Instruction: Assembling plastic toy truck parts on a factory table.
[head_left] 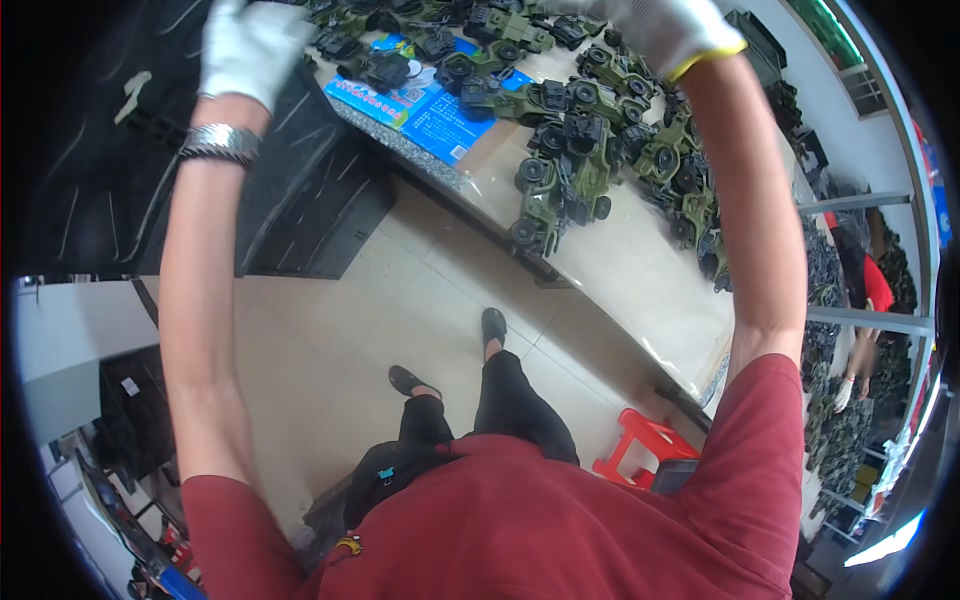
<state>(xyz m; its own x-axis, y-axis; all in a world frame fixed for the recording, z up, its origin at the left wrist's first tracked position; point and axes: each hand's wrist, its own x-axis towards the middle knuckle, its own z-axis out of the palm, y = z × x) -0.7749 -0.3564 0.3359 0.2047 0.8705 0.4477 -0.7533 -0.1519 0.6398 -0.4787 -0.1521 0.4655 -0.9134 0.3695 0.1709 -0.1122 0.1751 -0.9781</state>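
My left hand (248, 55), in a white glove, is at the upper left, between the black crates and the table's far end. Its fingers are blurred and partly cut off by the top edge. My right hand (662, 32) wears a white glove with a yellow cuff and reaches over the table at the top. Its fingertips run out of view, so any hold is hidden. Below and beside it lie many olive-green toy jeeps (590, 170) with black wheels, heaped together. Blue printed cardboard sheets (440, 118) lie flat among the jeeps, nearest my left hand.
Stacked black plastic crates (310, 215) stand at the left. The pale tabletop (640, 285) runs diagonally to the lower right. A red plastic stool (640, 445) is by the table's near edge. At the far right, another person in red (876, 285) works beside more green toys, past a metal frame (870, 320).
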